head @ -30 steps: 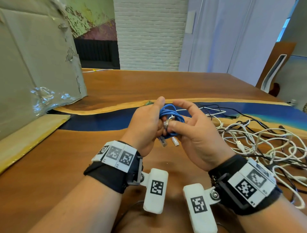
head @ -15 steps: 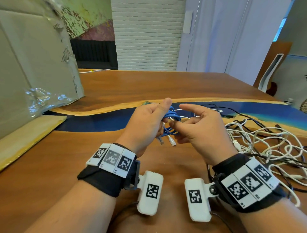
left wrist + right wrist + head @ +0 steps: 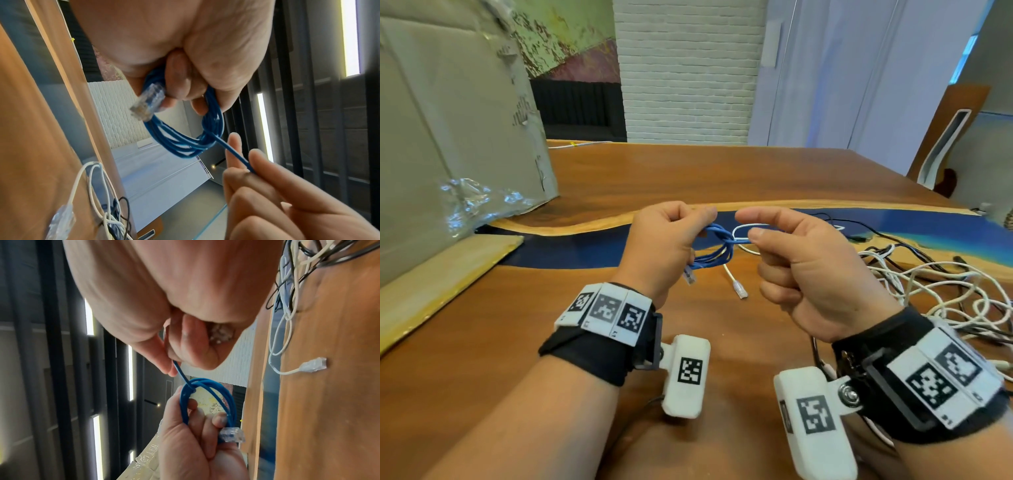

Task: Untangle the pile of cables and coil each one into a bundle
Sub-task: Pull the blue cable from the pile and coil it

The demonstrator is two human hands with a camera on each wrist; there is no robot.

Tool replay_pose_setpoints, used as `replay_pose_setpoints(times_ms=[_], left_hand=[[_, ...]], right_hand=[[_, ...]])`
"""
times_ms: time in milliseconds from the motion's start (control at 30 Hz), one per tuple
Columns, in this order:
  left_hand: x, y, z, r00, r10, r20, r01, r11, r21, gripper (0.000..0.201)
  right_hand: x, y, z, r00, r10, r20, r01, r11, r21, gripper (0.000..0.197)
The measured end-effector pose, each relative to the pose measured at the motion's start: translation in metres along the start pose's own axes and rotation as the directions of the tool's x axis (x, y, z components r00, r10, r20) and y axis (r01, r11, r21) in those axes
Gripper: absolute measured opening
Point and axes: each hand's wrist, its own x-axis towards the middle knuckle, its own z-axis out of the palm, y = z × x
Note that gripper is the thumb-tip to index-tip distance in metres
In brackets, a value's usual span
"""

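A blue network cable (image 3: 717, 250) is wound into a small coil above the wooden table. My left hand (image 3: 664, 243) grips the coil (image 3: 185, 142), and one clear plug (image 3: 147, 102) sticks out below its fingers. My right hand (image 3: 791, 260) pinches the cable's free end (image 3: 180, 371) between thumb and forefinger, pulled taut out of a wrap around the coil (image 3: 207, 395). The other plug seems tucked in the right palm. A white cable with a clear plug (image 3: 738, 291) lies on the table under the hands.
A tangled pile of white and black cables (image 3: 928, 284) covers the table to the right. A large cardboard box (image 3: 455, 130) stands at the left, with a flat cardboard flap (image 3: 431, 281) in front. The table has a blue resin strip (image 3: 592, 246) across it.
The hands have drawn apart. The right hand has pulled the blue cable's end out to the right, tightening a wrap around the coil held in the left hand.
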Motion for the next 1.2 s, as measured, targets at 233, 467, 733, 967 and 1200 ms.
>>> replay_pose_setpoints(times_ms=[233, 467, 733, 967, 1200], left_hand=[[-0.001, 0.006, -0.001, 0.993, -0.069, 0.091, 0.067, 0.997, 0.028, 0.016], [-0.008, 0.018, -0.003, 0.892, -0.174, 0.418, 0.155, 0.985, 0.08, 0.035], [-0.009, 0.018, -0.003, 0.891, -0.13, 0.436, 0.097, 0.99, 0.097, 0.009], [-0.01, 0.021, -0.001, 0.921, -0.168, 0.351, 0.259, 0.938, -0.229, 0.03], [-0.016, 0.034, 0.008, 0.914, -0.194, 0.357, 0.348, 0.827, -0.441, 0.041]], right_hand=[[-0.001, -0.009, -0.011, 0.991, -0.126, 0.038, 0.131, 0.975, -0.18, 0.024], [0.0, -0.022, -0.026, 0.976, -0.216, 0.011, 0.212, 0.943, -0.257, 0.025], [0.006, -0.019, -0.041, 0.992, -0.128, 0.012, 0.128, 0.976, -0.177, 0.022], [0.006, -0.011, -0.031, 0.952, -0.307, 0.001, 0.252, 0.781, -0.571, 0.024], [0.004, -0.008, -0.015, 0.876, -0.48, 0.049, 0.347, 0.557, -0.755, 0.03]])
